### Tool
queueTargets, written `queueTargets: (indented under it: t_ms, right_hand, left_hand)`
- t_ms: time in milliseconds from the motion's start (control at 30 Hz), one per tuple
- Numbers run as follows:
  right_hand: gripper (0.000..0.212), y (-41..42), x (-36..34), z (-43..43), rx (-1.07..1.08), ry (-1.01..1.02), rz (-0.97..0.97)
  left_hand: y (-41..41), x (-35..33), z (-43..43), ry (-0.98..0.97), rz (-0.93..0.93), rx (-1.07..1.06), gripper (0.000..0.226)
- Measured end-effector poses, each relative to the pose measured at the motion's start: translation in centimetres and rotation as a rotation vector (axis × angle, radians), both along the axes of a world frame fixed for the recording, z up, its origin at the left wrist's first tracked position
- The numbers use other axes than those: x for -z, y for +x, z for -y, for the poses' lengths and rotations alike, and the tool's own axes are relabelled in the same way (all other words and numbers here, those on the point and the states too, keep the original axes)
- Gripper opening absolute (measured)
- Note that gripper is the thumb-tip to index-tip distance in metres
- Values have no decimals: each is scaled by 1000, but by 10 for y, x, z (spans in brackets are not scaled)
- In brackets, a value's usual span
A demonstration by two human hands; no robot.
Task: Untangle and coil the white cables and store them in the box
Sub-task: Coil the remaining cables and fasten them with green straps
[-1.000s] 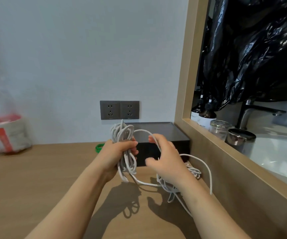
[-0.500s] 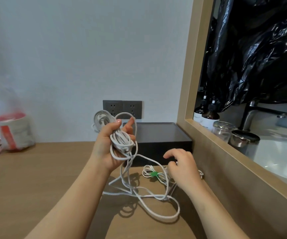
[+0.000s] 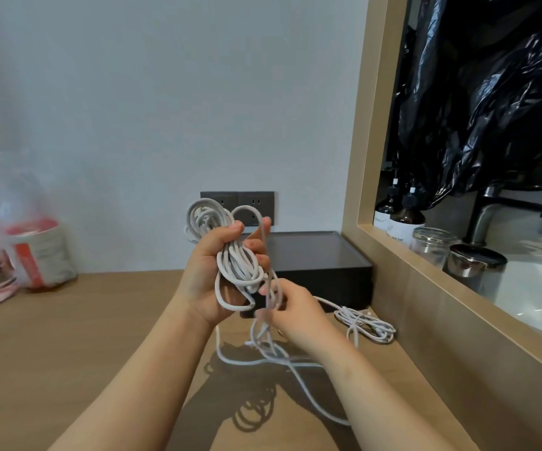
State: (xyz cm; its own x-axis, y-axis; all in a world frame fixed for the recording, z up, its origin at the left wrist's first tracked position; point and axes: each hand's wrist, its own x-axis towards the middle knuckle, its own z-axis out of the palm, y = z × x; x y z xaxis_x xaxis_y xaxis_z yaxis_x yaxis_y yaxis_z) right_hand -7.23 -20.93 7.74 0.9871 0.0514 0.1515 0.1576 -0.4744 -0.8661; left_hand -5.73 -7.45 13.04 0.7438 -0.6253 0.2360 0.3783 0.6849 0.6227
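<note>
My left hand [image 3: 209,278] is raised above the wooden counter and grips a thick bundle of white cable loops [image 3: 230,255]. My right hand [image 3: 290,312] is just below it and pinches the loose strands hanging from that bundle. More of the same cable [image 3: 282,362] trails in curves over the counter under my right forearm. A smaller coiled white cable [image 3: 365,323] lies on the counter by the front right corner of the dark box [image 3: 315,265], which stands against the wall behind my hands.
A grey double wall socket [image 3: 237,206] is above the box. A wooden frame [image 3: 406,288] borders the counter on the right, with bottles, jars, a tap and a basin beyond it. Clear plastic bags with red-and-white packs [image 3: 19,252] sit at the far left.
My right hand has come up from the small coil on the counter to the strands under the bundle. My left hand has stayed raised with the bundle.
</note>
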Motion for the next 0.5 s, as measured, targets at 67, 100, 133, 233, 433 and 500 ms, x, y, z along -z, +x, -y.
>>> queueTargets:
  t_ms: [67,100,133,233,433,500]
  right_hand:
    - [17,-2,2,13,95,78,15]
    - [19,-3,3,19,117,109,10]
    - [19,-6,4,25,110,128,-5]
    - [15,-14,6,41,80,152,-46]
    - [21,-12,10,71,417,213,23]
    - [23,-7,11,75,513,122,92]
  left_hand:
    - [9,2,-9,-52,-81,-66,41]
    - [13,3,-13,-70,-114,-117,44]
    - [17,4,-16,-83,-148,-175,43]
    - [27,9,-24,-102,-252,-360,12]
    - [39,7,-52,-117,-255,-578,25]
    - [39,6,-56,-67,-254,-636,9]
